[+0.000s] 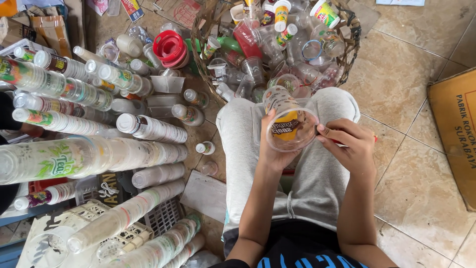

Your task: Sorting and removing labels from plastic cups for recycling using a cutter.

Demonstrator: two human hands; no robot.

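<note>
Both forearms reach forward over grey-trousered knees. The left hand (275,149) wraps from below around a clear plastic cup (290,126), its grip closed on the cup's wall, mouth tilted towards the camera. The right hand (349,146) curls at the cup's rim, fingertips touching its edge, something red partly hidden in its grip. The cup bears a yellow and brown printed label. Just beyond stands a wire basket (349,54) heaped with used cups; long nested cup stacks (99,154) lie on the floor to the left.
</note>
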